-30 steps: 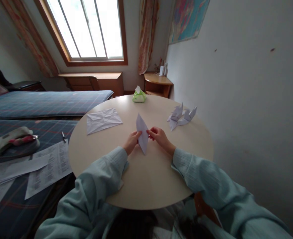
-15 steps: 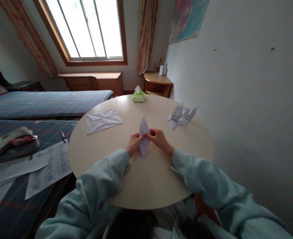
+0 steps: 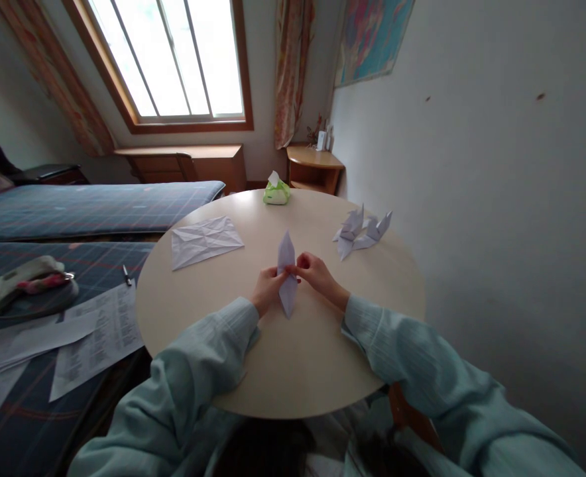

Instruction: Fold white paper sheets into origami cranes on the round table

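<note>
A narrow folded piece of white paper [image 3: 286,252], pointed at both ends, stands lengthwise above the middle of the round table [image 3: 303,371]. My left hand [image 3: 268,288] is closed on its left side, with the thumb laid across the middle. From the right, my right hand [image 3: 317,273] pinches the paper's right edge near that thumb, its fingers curled. Farther left lies a creased, flattened white sheet [image 3: 207,242]. White folded paper figures [image 3: 360,232] with upright points sit together at the table's right side.
A green tissue pack [image 3: 276,192] stands at the table's far edge. On the bed at left are printed sheets [image 3: 99,331], a pen [image 3: 126,275] and a pale pouch [image 3: 24,285]. The wall [image 3: 496,199] runs close along the right.
The folded paper looks narrower, its right side drawn in. My right hand's fingers have shifted slightly at its edge, while my left hand keeps its hold. The view has moved a little.
</note>
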A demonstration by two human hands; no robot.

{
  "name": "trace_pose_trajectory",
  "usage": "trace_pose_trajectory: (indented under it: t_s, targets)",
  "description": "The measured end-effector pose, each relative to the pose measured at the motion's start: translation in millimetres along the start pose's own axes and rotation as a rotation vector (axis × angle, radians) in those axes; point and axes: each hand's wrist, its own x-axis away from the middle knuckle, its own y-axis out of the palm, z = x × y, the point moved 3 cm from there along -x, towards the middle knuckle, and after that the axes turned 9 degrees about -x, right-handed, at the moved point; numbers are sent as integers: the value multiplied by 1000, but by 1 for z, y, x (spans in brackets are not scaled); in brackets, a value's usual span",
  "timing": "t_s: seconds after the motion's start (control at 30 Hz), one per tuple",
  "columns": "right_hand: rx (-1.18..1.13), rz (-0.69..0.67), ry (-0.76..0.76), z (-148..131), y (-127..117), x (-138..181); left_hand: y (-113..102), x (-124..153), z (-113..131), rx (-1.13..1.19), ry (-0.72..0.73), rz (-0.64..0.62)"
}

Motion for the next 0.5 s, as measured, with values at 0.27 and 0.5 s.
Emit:
trace_pose_trajectory:
  t_s: [0.27,0.5]
  targets:
    - [-275,-66,143,4,1,-3,4,3,3,108,-32,-239]
    - [-453,-265,161,-10,5,2,0,3,-2,46,-65,-253]
